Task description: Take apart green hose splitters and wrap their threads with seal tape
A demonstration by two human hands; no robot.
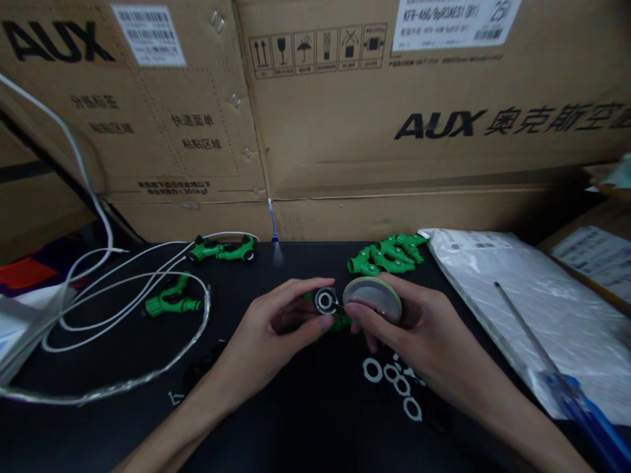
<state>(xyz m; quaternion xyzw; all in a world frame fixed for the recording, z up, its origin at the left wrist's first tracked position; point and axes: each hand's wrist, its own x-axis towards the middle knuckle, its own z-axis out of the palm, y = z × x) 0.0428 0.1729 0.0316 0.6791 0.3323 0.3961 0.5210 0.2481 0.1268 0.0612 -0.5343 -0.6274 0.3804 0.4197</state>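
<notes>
My left hand (276, 325) is closed round a green hose fitting, its thumb and fingers gripping the black round end (325, 301), which faces me with a pale ring inside. Most of the fitting's green body is hidden behind the hands. In my right hand (419, 322) is a shallow round tin (372, 294) with a grey inside and a yellow-green rim, tilted towards me. A thin dark tip reaches from the right fingers to the fitting's opening; its kind cannot be made out. Several white ring washers (373, 370) lie below my right hand.
Several green Y-shaped fittings (387, 256) lie behind my hands. More green fittings (221, 249) are at left, near coiled white tubing (148, 387). A blue-handled screwdriver (566, 387) rests on a white plastic package (473, 276) at right. Large cardboard boxes (320, 138) stand behind.
</notes>
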